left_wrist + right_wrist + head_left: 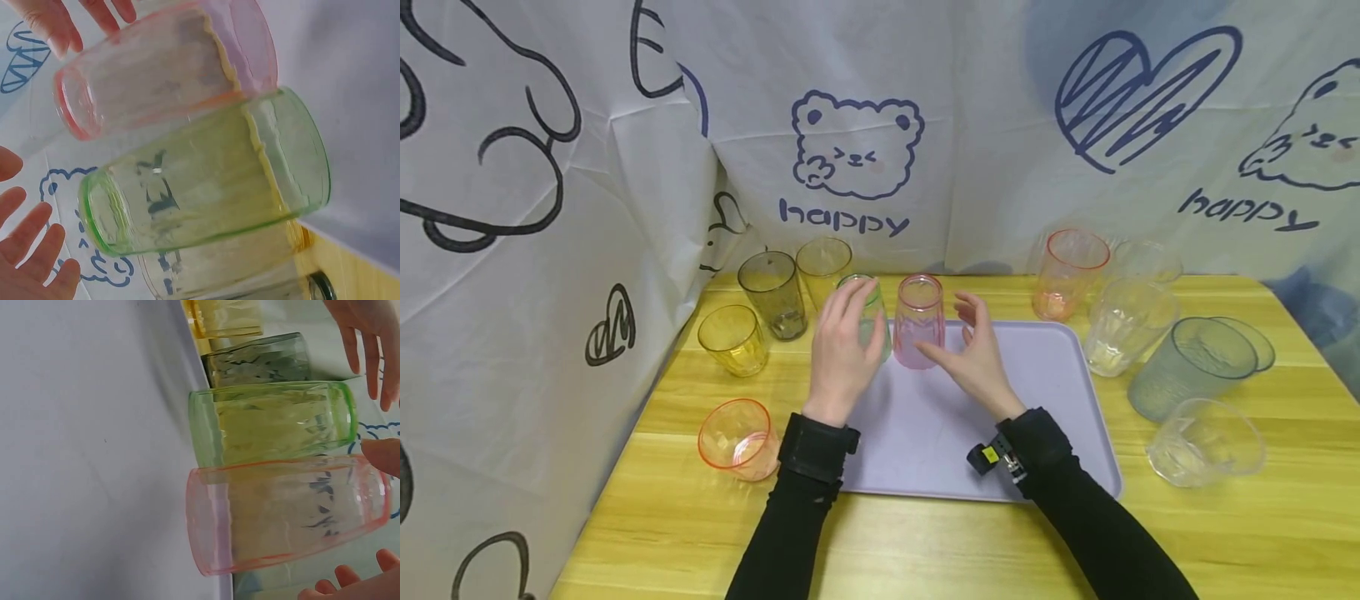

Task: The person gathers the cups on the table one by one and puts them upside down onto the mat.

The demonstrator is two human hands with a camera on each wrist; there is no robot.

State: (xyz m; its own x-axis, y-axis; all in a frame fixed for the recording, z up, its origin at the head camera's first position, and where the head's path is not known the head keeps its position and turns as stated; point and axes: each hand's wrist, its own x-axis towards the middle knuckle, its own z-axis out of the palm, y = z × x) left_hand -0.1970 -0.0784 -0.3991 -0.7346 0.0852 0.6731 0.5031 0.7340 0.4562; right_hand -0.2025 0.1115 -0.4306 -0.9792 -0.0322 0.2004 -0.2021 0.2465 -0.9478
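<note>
Two tumblers stand upside down side by side at the tray's far edge: a green tumbler (200,181) and a pink tumbler (287,519). My left hand (844,346) hovers by the green one; in the left wrist view its spread fingers (40,250) are apart from the narrow base. My right hand (976,362) is beside the pink one with fingers parted and nothing gripped. In the right wrist view its thumb (382,455) overlaps the pink base, while the other fingers stay off to the side. The lavender tray (970,433) lies under both wrists.
To the left stand a yellow tumbler (733,342), a dark grey tumbler (775,296), an amber tumbler (823,262) and an orange-rimmed tumbler (741,442). At right are another orange tumbler (1067,275), several clear ones and blue-grey tumblers (1187,367). A printed cloth (985,167) hangs behind.
</note>
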